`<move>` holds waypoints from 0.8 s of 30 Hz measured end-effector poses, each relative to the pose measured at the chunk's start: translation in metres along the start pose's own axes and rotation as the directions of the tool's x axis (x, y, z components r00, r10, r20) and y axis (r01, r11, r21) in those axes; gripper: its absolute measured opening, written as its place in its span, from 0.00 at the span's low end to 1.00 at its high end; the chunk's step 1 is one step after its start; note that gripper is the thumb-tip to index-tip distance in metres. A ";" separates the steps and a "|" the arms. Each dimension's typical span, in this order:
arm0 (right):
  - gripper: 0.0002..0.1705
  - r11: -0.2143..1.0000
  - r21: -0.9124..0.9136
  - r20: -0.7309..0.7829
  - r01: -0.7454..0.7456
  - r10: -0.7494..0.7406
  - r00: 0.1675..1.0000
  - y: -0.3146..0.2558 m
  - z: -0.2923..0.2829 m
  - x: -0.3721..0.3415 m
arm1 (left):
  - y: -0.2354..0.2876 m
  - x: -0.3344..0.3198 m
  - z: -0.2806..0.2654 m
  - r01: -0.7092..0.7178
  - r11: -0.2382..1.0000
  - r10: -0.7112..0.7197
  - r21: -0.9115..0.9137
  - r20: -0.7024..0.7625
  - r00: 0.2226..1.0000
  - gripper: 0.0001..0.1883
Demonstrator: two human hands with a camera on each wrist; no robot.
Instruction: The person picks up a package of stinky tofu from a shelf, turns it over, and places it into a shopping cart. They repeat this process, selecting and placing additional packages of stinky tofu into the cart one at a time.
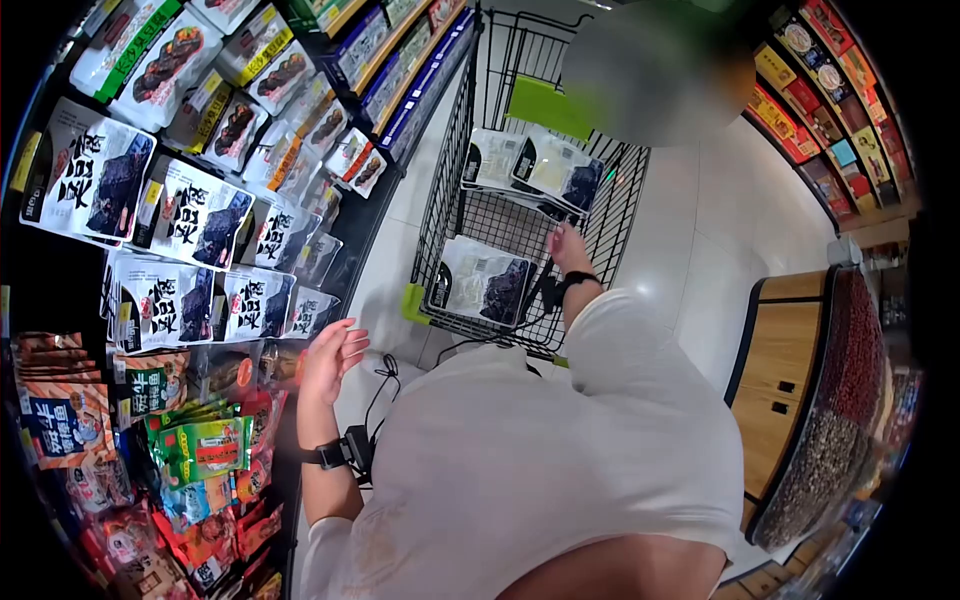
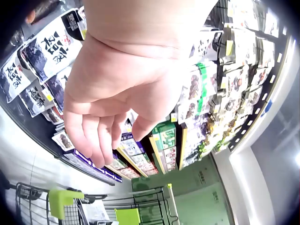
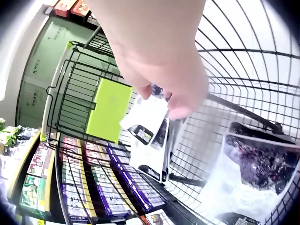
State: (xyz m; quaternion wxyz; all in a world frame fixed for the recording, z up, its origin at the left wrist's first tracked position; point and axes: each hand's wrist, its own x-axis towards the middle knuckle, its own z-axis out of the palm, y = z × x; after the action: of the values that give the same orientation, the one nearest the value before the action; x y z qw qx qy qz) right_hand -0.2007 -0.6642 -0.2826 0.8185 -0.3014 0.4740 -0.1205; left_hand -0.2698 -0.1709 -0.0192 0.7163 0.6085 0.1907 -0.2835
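Observation:
My right hand is inside the shopping cart, its fingers loosely bent beside the near edge of a white-and-black food pouch. In the right wrist view the fingertips overlap that pouch, with a gap between finger and thumb. The pouch lies tilted over other similar pouches at the cart's far end. Another pouch lies at the near end, beside a black cable. My left hand hangs at the shelf's edge with relaxed fingers, palm showing in the left wrist view, holding nothing.
On the left, shelves carry hanging white pouches, colourful snack bags and boxed goods. A wooden bin with loose dried goods stands on the right. Behind it are shelves of red packages. A blurred patch covers the area beyond the cart.

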 end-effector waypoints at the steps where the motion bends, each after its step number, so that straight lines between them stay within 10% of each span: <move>1: 0.08 0.994 0.032 0.011 -0.104 0.104 0.995 0.023 0.000 -0.006 | 0.001 -0.002 -0.017 0.010 0.998 -0.012 -0.058 -0.030 0.999 0.15; 6: 0.11 0.926 -0.007 0.224 -0.376 0.368 0.902 0.059 0.021 -0.034 | 0.005 0.003 -0.092 -0.100 0.975 0.046 -0.200 -0.262 0.964 0.15; 13: 0.13 0.952 -0.306 0.439 -0.001 0.142 0.887 0.048 0.140 -0.157 | 0.020 0.006 -0.202 -0.477 0.839 0.173 -0.262 -0.702 0.691 0.13; 15: 0.15 0.929 -0.350 0.700 0.119 0.176 0.692 0.056 0.171 -0.191 | 0.028 0.003 -0.218 -0.533 0.814 0.191 -0.230 -0.761 0.621 0.12; 24: 0.13 0.767 -0.480 0.873 0.425 0.372 0.314 0.128 0.278 -0.324 | 0.074 0.022 -0.312 -0.674 0.729 0.185 -0.117 -0.915 0.359 0.27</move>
State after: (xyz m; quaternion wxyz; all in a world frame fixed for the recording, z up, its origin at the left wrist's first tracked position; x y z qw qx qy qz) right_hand -0.1450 -0.3019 -0.0299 0.7747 -0.5795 -0.0949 0.2345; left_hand -0.1830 0.1382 -0.0346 0.6963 0.4947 0.4088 0.3215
